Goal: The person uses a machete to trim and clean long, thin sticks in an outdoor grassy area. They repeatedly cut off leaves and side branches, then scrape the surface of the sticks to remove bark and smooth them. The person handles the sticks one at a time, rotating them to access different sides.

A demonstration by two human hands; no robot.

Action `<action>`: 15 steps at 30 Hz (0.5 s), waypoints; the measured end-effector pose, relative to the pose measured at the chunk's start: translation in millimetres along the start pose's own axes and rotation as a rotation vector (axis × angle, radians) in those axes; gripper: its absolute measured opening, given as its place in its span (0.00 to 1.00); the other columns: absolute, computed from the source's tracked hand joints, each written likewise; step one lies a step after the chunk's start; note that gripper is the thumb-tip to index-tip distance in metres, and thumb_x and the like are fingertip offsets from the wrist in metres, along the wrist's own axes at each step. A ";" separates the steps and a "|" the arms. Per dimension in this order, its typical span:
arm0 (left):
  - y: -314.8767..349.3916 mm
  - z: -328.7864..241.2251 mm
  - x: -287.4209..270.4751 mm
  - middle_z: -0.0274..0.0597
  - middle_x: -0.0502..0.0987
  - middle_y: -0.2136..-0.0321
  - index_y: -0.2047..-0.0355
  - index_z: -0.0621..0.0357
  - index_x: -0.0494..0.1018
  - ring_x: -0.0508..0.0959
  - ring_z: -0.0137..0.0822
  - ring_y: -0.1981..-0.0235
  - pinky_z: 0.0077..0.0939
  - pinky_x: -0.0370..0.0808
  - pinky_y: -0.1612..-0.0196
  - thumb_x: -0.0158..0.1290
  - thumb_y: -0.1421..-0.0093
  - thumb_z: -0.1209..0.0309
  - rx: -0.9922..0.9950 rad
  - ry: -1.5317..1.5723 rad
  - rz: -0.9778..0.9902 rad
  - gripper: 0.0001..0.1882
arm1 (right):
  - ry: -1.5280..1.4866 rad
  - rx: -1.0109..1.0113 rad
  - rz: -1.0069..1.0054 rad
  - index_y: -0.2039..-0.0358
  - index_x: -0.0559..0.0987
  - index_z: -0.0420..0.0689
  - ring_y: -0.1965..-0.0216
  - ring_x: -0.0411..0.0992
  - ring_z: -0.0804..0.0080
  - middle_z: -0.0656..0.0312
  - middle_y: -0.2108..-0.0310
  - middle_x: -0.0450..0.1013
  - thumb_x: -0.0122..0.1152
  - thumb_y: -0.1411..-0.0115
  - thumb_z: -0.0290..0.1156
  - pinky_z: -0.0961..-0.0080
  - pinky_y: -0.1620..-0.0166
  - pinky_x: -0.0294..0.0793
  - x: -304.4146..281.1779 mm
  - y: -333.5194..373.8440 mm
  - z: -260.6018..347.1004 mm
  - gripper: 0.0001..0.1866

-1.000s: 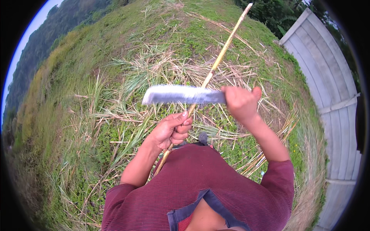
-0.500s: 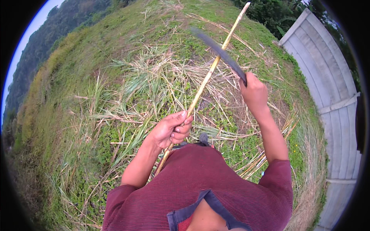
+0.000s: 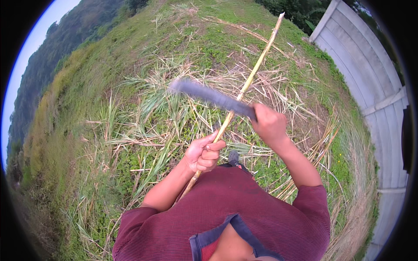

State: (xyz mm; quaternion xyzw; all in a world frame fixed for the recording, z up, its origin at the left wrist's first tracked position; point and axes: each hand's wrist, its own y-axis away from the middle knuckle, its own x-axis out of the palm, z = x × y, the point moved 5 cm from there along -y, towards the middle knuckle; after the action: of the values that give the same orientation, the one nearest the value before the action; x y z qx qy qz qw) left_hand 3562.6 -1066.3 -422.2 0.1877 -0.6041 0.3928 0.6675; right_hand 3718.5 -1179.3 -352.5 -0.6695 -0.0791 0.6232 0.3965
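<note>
My left hand (image 3: 203,155) is closed round a long yellow cane stalk (image 3: 254,75) in front of my belly. The stalk slants up and away to the right; its lower end passes beside my maroon shirt. The far tip looks pale and cut. My right hand (image 3: 270,125) grips a machete (image 3: 209,95) at its handle, which the fingers hide. Its dark blade lies across the stalk a little beyond my left hand and points to the left. The blade's far end is blurred by motion. Whether the edge touches the stalk I cannot tell.
Cut green and dry leaves (image 3: 167,89) litter the grassy ground ahead. Several thin stalks (image 3: 320,150) lie in a heap to the right. A grey concrete panel wall (image 3: 361,56) runs along the right side. My dark shoe (image 3: 234,156) shows below the stalk.
The machete has slid along the stalk toward my left hand, its blade swinging to the left. My right hand has come nearer and leftward. The left hand still holds the stalk, slightly lower.
</note>
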 end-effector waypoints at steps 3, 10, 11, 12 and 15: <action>-4.6 2.8 -3.4 0.23 0.45 0.91 0.80 0.48 0.54 0.42 0.17 0.93 0.15 0.37 0.94 0.33 0.29 0.50 -0.087 -0.031 -0.059 0.24 | 0.007 -0.012 -0.047 0.71 0.74 0.44 0.82 0.74 0.61 0.58 0.82 0.73 0.61 0.44 0.29 0.66 0.80 0.71 1.4 17.0 -6.4 0.05; -13.8 -10.2 -4.1 0.23 0.46 0.91 0.81 0.50 0.52 0.45 0.16 0.95 0.14 0.40 0.96 0.32 0.27 0.57 -0.102 -0.124 -0.120 0.23 | 0.054 0.053 0.003 0.71 0.76 0.46 0.82 0.75 0.67 0.61 0.81 0.74 0.61 0.46 0.28 0.70 0.80 0.71 -17.7 31.0 1.8 0.03; -14.0 -12.2 -5.7 0.23 0.46 0.91 0.81 0.50 0.52 0.45 0.16 0.95 0.14 0.40 0.96 0.31 0.27 0.57 -0.090 -0.128 -0.136 0.23 | 0.079 0.128 0.010 0.71 0.76 0.46 0.82 0.75 0.67 0.61 0.81 0.74 0.61 0.46 0.28 0.69 0.80 0.71 -15.2 32.2 -8.1 0.03; -12.9 -12.1 -6.2 0.23 0.45 0.91 0.80 0.50 0.52 0.45 0.16 0.94 0.14 0.40 0.96 0.31 0.27 0.57 -0.073 -0.134 -0.158 0.23 | 0.097 0.202 0.016 0.71 0.76 0.46 0.82 0.75 0.66 0.61 0.81 0.74 0.61 0.46 0.28 0.68 0.80 0.72 -11.1 32.7 -24.5 0.03; -14.9 -12.5 -8.8 0.24 0.47 0.91 0.80 0.51 0.53 0.45 0.17 0.94 0.14 0.41 0.95 0.30 0.27 0.57 -0.072 -0.089 -0.172 0.23 | 0.115 0.365 0.029 0.72 0.73 0.45 0.83 0.75 0.66 0.60 0.80 0.75 0.62 0.46 0.30 0.67 0.81 0.73 -11.2 29.0 -65.6 0.06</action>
State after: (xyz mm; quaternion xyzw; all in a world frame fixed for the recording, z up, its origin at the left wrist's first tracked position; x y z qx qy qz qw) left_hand 3582.4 -1069.1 -429.7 0.2321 -0.6285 0.3034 0.6775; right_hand 3763.7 -1233.9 -368.1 -0.6220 0.0681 0.5935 0.5062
